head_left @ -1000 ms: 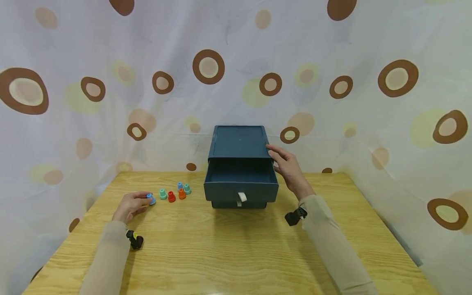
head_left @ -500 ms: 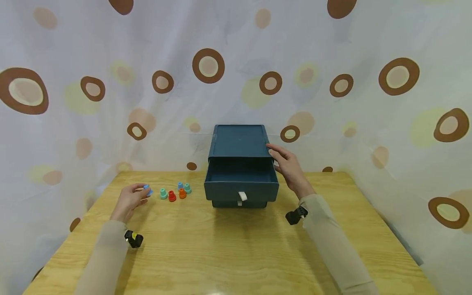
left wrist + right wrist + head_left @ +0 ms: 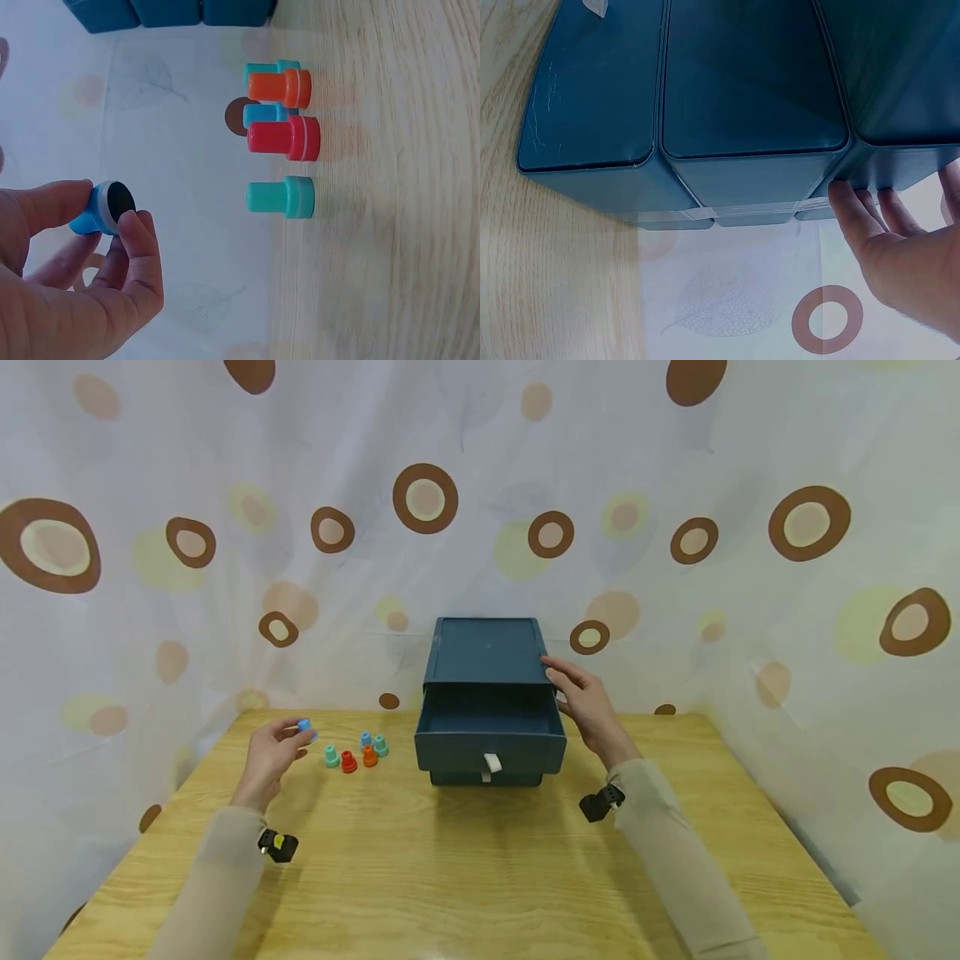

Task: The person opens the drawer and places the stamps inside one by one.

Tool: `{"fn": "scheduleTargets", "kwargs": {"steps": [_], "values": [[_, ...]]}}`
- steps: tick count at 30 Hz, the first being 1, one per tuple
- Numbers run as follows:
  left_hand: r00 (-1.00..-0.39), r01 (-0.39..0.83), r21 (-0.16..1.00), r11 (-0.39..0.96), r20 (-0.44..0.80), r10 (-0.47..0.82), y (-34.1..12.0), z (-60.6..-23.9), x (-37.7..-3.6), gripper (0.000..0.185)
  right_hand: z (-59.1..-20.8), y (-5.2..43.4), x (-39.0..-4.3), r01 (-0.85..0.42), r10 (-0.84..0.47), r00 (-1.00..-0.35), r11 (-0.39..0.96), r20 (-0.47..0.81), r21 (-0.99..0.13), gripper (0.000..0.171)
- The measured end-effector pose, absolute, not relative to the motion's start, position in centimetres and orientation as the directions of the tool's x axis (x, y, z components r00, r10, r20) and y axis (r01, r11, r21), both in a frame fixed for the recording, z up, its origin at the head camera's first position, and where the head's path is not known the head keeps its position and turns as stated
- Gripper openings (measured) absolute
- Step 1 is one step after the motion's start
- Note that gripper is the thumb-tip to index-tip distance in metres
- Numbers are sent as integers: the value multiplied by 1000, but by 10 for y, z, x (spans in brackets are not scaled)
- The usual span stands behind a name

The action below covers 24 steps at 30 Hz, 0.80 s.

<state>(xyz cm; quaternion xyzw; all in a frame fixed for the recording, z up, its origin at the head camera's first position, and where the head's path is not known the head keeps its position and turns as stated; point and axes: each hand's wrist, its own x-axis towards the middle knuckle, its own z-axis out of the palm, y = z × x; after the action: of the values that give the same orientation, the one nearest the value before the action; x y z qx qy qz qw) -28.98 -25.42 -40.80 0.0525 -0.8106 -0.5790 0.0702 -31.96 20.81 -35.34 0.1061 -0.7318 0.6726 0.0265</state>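
My left hand (image 3: 267, 762) pinches a small blue toy stamp (image 3: 305, 727) between thumb and fingers, held above the table. In the left wrist view, the stamp's dark underside faces out and its blue body (image 3: 85, 220) is tilted. To the right stand a teal stamp (image 3: 332, 757), a red stamp (image 3: 348, 762), an orange stamp (image 3: 370, 756), a second blue stamp (image 3: 366, 740) and another teal one (image 3: 381, 747). My right hand (image 3: 594, 714) rests against the right side of the dark blue drawer cabinet (image 3: 487, 647), fingers extended. Its upper drawer (image 3: 450, 750) is pulled out.
A white tab (image 3: 492, 762) sticks out from the drawer front. The cabinet stands near the back of the wooden table (image 3: 480, 868), before a patterned curtain (image 3: 480, 435). Stacked cabinet sections (image 3: 754, 82) fill the upper right wrist view.
My left hand has lifted the blue stamp off the table and turned it. The other stamps, the drawer and my right hand stay in place.
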Motion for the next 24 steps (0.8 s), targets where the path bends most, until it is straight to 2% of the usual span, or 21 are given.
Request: {"fn": "scheduleTargets", "kwargs": {"steps": [11,19,24], "values": [[-981,16,937,348,81,-174,-250,-402,-292,49,-352,208,-320,-196,-126,-975,82,185,-977,48],[-988,38,975,217,69,-136,-250,-400,-292,53,-354,209,-320,-201,-133,-973,78,190,-976,49],[-990,46,977,206,72,-123,-250,-397,-293,53,-354,209,-321,-205,-128,-973,73,194,-976,50]]}}
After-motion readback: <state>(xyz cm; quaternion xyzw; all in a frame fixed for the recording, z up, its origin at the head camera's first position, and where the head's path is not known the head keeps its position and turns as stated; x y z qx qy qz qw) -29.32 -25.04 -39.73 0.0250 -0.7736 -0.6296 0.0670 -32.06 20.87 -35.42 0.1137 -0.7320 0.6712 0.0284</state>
